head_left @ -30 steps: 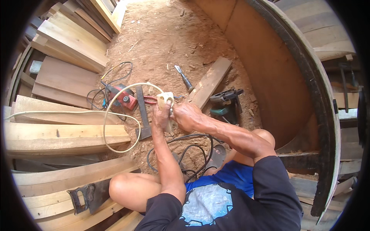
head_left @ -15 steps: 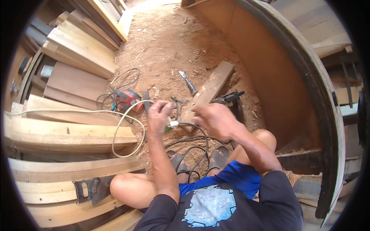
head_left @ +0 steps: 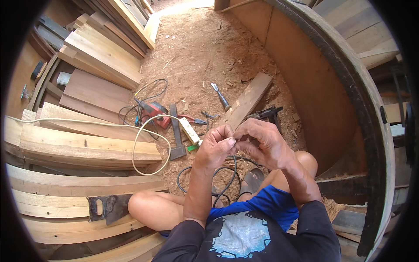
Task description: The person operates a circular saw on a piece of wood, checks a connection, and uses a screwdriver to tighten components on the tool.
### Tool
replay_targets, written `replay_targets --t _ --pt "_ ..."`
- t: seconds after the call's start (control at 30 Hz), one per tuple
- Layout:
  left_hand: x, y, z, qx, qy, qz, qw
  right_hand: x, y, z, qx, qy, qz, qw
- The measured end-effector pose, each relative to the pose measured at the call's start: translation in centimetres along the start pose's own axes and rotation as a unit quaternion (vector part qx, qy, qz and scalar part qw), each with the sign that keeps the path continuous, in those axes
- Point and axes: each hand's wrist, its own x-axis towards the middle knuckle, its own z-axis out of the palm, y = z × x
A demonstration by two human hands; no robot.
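Observation:
My left hand (head_left: 214, 147) and my right hand (head_left: 267, 143) meet in front of my knees, fingertips pinched together. Whatever lies between them is too small to make out. Just below the fingers hangs a black cable (head_left: 235, 165), its loops resting on the ground by my sandals; whether it reaches into my grip is hidden. Close beside my left hand is a white power strip (head_left: 189, 130) on a cream cord (head_left: 133, 153). Beyond the hands lies a wooden plank (head_left: 249, 98), with a chisel (head_left: 221, 97) to its left.
Stacked timber (head_left: 87, 148) fills the left side, with a handsaw (head_left: 106, 208) on it. A red power tool (head_left: 156, 114) and a dark flat bar (head_left: 176, 133) lie on the shaving-covered ground (head_left: 192, 56). A large curved wooden panel (head_left: 305, 83) stands at the right.
My hands were apart, the left near the power strip; now they meet at the fingertips. A white plug that showed between them is now mostly hidden. The view has shifted slightly.

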Motion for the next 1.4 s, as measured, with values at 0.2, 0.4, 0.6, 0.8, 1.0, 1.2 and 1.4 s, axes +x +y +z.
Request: replay_targets --t 0.2,0.4,0.6,0.8,1.0,1.2,1.4 --pt "0.3 -0.2 0.9 -0.018 -0.004 -0.004 1.000 -0.1 0.2 0.2 -0.034 0.022 -0.041 0.998" --pt "0.4 -0.1 1.4 -0.001 -0.007 -0.012 1.000 -0.2 -0.2 -0.2 -0.025 0.015 -0.037 0.999" --pt "0.2 0.0 1.6 0.017 -0.003 -0.013 1.000 -0.6 0.1 -0.4 -0.002 0.004 -0.027 1.000" --pt "0.1 0.3 2.1 0.003 0.012 -0.025 1.000 -0.4 -0.4 -0.2 0.007 0.014 -0.029 0.999" --pt "-0.2 0.4 1.3 0.025 0.010 -0.014 1.000 -0.5 -0.5 0.3 0.000 -0.021 -0.019 1.000" --pt "0.1 1.4 -1.2 0.054 0.010 0.090 0.994 -0.5 1.9 -1.7 -0.082 0.003 -0.018 0.996" --pt "1.2 1.9 -3.7 0.094 0.145 0.131 0.976 -2.0 4.9 -6.7 0.016 0.200 0.212 0.957"
